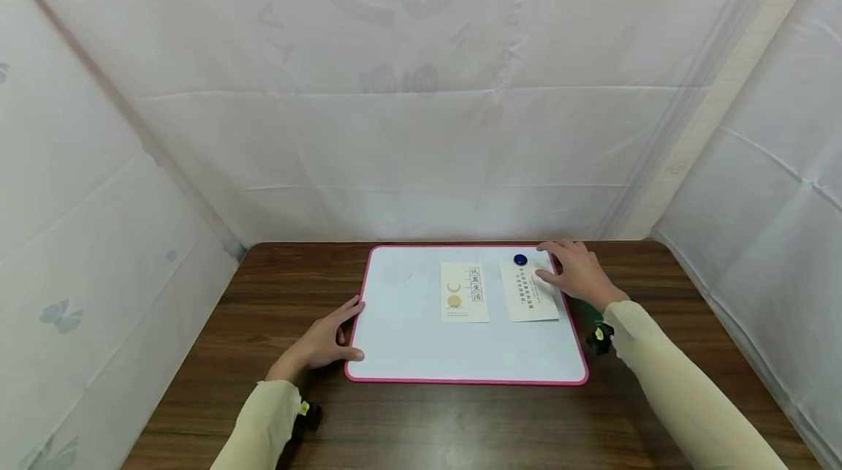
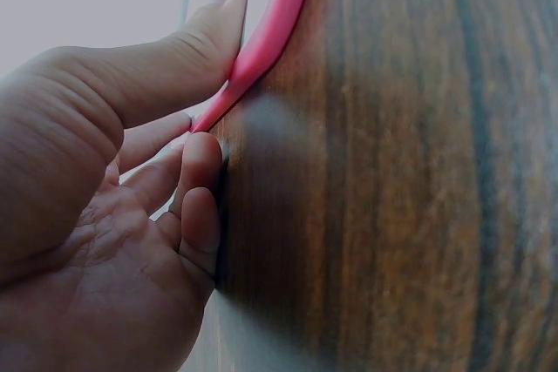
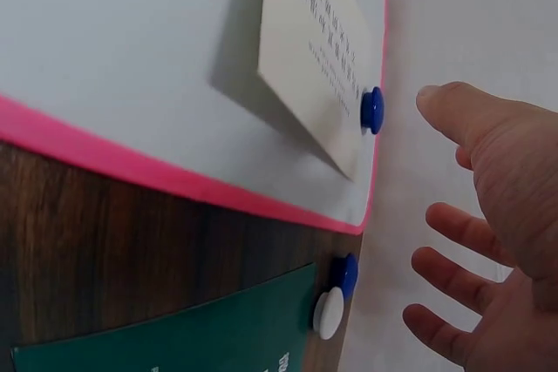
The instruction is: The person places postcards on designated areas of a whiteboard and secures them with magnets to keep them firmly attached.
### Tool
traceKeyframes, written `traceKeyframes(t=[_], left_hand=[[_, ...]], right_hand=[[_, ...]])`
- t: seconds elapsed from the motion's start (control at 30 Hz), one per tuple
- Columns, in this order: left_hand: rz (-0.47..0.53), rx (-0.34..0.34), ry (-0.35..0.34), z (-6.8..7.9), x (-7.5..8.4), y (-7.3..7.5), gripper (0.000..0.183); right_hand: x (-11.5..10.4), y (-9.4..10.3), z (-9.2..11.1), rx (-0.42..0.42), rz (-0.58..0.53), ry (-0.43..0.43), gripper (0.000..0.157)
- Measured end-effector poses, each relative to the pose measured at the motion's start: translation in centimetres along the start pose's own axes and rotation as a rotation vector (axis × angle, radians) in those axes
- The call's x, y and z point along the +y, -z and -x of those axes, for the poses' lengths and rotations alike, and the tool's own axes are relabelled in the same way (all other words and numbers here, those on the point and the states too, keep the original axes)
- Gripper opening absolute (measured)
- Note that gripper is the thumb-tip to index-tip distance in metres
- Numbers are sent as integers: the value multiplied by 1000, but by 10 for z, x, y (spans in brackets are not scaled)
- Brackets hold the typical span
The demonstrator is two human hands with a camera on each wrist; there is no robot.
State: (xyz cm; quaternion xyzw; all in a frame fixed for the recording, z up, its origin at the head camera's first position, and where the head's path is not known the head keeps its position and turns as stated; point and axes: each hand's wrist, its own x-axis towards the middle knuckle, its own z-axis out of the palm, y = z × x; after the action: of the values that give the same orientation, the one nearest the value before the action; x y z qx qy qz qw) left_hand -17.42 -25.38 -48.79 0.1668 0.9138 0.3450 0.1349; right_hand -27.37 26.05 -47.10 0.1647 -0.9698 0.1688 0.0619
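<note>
A whiteboard (image 1: 408,342) with a pink frame lies on the table. My left hand (image 1: 322,342) grips its left edge; in the left wrist view the thumb rests over the pink frame (image 2: 277,32) and the fingers curl at its side. Two printed cards lie on the board, a middle card (image 1: 460,309) with a yellow moon drawing and a right card (image 1: 539,309) with lines of text. A round blue magnet (image 1: 520,259) sits at the right card's top edge, while the card's near end lifts off the board. Beside that magnet my right hand (image 1: 579,273) hovers, fingers spread, holding nothing.
Right of the board lies a dark green flat item (image 3: 200,328), with another blue magnet (image 3: 345,274) and a white magnet (image 3: 329,313) at its far end. White sheeting (image 1: 421,163) hangs behind the brown wooden table (image 1: 408,426) and along both sides.
</note>
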Motion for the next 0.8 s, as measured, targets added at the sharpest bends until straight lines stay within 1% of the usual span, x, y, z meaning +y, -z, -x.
traceKeyframes(t=[0.17, 0.37, 0.67, 0.8], left_hand=[[-4, -1, 4, 0, 0, 0, 93], [-12, 0, -3, 0, 0, 0, 93], [3, 1, -13, 0, -2, 0, 93], [1, 1, -17, 0, -2, 0, 92]], right_hand=[[11, -1, 2, -4, -15, -26, 57], [18, 0, 5, 8, -49, -37, 56], [30, -1, 7, 13, -58, -78, 59], [35, -1, 8, 32, -70, -72, 60]])
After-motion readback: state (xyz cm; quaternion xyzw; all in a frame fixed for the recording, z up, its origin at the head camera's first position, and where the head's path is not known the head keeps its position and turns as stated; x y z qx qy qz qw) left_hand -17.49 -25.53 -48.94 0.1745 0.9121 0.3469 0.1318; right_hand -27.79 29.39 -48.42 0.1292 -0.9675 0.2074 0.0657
